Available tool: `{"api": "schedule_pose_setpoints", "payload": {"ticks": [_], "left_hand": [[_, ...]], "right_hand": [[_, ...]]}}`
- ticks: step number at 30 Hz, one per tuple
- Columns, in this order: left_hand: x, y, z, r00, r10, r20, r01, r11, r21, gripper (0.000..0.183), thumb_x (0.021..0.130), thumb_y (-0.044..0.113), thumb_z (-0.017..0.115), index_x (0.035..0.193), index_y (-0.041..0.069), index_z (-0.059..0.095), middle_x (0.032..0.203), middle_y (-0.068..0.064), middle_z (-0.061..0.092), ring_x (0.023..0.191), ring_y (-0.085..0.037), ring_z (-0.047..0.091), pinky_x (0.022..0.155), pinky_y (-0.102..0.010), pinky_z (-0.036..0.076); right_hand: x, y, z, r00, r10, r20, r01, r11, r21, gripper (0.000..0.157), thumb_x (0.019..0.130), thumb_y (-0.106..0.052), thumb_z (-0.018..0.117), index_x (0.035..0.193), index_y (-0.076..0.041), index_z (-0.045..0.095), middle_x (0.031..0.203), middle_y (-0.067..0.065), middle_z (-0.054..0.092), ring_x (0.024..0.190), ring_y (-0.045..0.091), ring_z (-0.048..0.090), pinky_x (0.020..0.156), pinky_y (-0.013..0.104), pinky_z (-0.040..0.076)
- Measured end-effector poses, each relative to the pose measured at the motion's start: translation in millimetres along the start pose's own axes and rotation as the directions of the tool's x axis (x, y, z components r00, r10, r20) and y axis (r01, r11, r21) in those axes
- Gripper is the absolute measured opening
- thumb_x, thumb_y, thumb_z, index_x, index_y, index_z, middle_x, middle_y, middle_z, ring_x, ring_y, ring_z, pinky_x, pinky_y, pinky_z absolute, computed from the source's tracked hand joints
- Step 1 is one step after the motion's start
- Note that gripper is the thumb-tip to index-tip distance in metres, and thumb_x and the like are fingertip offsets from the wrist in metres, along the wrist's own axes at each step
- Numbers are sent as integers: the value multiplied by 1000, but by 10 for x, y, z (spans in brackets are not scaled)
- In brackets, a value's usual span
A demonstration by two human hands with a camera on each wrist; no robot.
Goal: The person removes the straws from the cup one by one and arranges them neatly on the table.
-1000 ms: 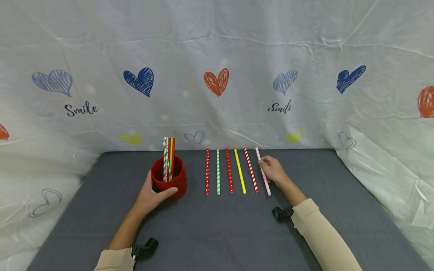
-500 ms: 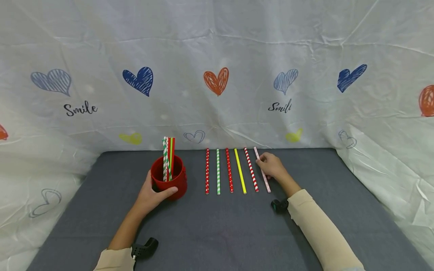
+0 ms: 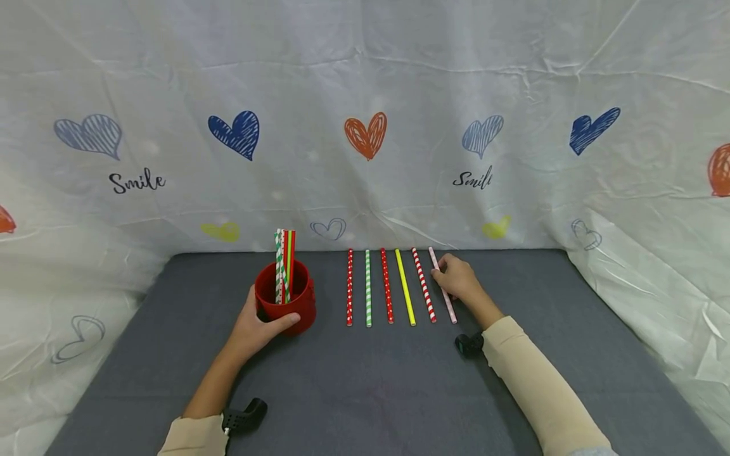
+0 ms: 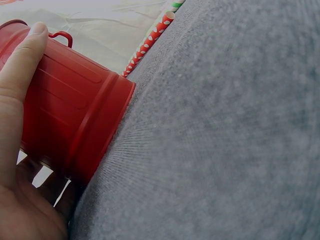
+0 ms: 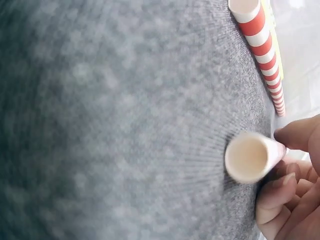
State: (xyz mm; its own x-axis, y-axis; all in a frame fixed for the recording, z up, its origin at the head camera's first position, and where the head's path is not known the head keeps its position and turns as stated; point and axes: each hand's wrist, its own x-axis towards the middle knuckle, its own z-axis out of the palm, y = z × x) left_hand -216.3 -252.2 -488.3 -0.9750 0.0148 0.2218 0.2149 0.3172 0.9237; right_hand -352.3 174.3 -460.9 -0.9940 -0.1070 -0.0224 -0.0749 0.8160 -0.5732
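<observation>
Left of centre in the head view, the left hand (image 3: 259, 326) grips a red ribbed cup with a glossy wall (image 3: 307, 310), its thumb along the near side and its fingers round the far left. The left wrist view shows a small red loop handle (image 4: 62, 37) near the cup's rim, at the upper left. A bundle of slim patterned straws (image 3: 285, 263) stands in the cup, leaning against one another, with green-and-white, red, dotted and lime ones among them.

Right of centre, the right hand (image 3: 461, 278) pinches a pale pink straw with a light pattern (image 3: 448, 304) between thumb and fingers. In the right wrist view its hollow end faces the camera at the lower right.

To its left, apart from one another, lie a red-and-white striped straw (image 3: 424, 286), a plain yellow straw (image 3: 405, 288), a red straw with white dots (image 3: 387, 286), a green-and-white striped straw (image 3: 368, 288) and another red dotted straw (image 3: 350, 288). All five rest on the dark grey cloth-covered worktop (image 3: 365, 386). A white backdrop printed with hearts (image 3: 308, 76) fills the upper frame.
</observation>
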Motion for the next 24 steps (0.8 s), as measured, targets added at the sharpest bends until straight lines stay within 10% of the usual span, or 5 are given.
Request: {"api": "schedule_pose_setpoints", "payload": {"ticks": [24], "left_hand": [[-3,19,-2,1000,-15,5,15,1000,13,97,85,24,83,157,15,20,148,-3,40,129,-20,37,97,-53,43]], "right_hand": [[-31,11,16,998,-15,-59,11,998,-65,33,98,-26,66,113,2,57,88,15,62,71,28,55,62,41,44]]}}
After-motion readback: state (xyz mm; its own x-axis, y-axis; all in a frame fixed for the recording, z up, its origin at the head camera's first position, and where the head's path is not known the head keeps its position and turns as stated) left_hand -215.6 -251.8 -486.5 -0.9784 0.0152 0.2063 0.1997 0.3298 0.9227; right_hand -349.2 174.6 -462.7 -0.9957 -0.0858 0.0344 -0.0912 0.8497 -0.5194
